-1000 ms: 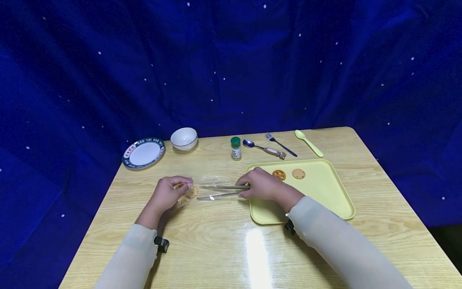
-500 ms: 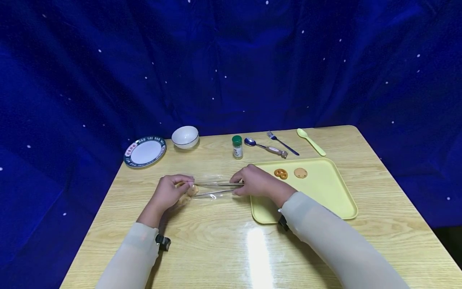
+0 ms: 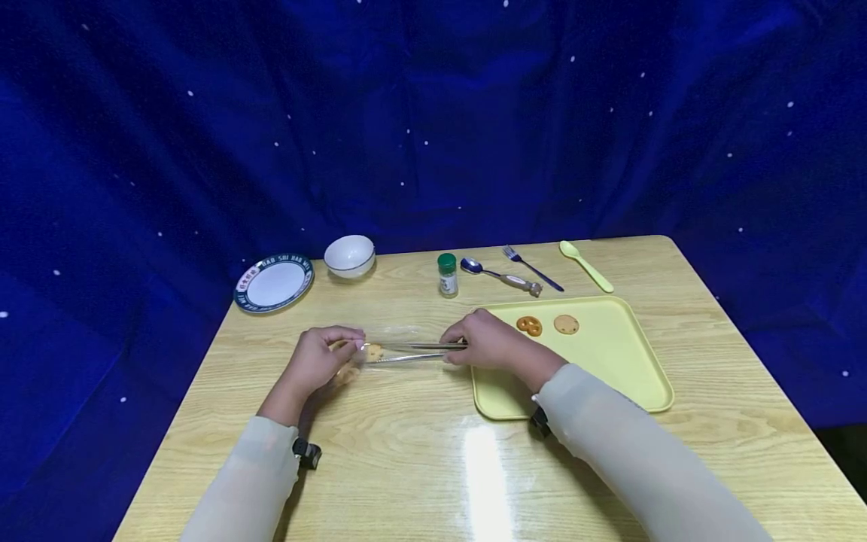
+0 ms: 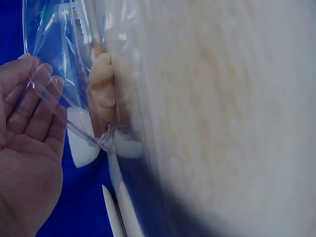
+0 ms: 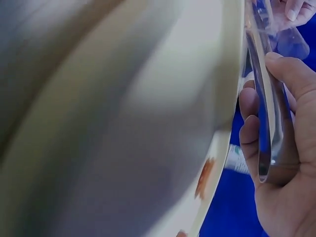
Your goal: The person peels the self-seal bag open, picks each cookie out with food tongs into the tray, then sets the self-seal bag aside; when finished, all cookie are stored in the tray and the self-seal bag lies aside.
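My left hand (image 3: 318, 365) pinches the edge of a clear plastic bag (image 4: 59, 54) between thumb and fingers. Inside the bag lie several pale cookies (image 3: 347, 374). In my right hand (image 3: 484, 342) are metal tongs (image 3: 409, 357), gripped by thumb and fingers near the bend, as the right wrist view shows. The tongs' arms reach left into the bag, and one chocolate-dotted cookie (image 3: 374, 351) sits between their tips. Under my right hand is the left edge of a yellow tray (image 3: 603, 369), which carries a pretzel (image 3: 529, 326) and a round cookie (image 3: 566, 324).
Along the back of the wooden table (image 3: 400, 467) stand a plate (image 3: 276, 283), a white bowl (image 3: 349, 257) and a green-capped shaker bottle (image 3: 448, 276). Right of them lie a bear-handled spoon (image 3: 501, 278), a fork (image 3: 533, 269) and a yellow spoon (image 3: 585, 266).
My right hand has pushed the tongs left into the bag, then come back slightly right. The tongs' arms have drawn closer, with a cookie now between the tips. My left hand stays nearly still.
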### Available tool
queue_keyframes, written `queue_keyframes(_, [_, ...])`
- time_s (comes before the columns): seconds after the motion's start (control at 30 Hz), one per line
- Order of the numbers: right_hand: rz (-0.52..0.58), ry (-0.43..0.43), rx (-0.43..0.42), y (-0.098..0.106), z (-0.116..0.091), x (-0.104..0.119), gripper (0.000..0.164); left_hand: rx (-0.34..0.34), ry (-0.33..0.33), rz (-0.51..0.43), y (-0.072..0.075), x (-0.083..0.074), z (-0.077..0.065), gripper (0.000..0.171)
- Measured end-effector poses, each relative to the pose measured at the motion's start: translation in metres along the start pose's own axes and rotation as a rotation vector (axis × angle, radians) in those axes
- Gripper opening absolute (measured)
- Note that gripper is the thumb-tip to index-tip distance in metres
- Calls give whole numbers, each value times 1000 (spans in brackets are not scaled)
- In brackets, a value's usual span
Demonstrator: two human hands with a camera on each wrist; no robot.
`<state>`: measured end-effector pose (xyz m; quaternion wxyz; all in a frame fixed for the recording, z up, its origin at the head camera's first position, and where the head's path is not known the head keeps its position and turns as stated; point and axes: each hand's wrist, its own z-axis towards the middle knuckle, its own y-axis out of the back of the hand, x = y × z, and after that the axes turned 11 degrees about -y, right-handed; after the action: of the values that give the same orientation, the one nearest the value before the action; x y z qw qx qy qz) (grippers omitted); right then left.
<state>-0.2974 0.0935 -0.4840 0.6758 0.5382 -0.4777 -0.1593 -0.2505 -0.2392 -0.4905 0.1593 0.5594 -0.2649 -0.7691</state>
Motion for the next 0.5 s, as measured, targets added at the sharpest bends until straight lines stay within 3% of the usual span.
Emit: queue_keyframes(0.5, [42, -37, -99, 29, -69, -50, 24, 1, 7, 1, 0, -1, -1, 18])
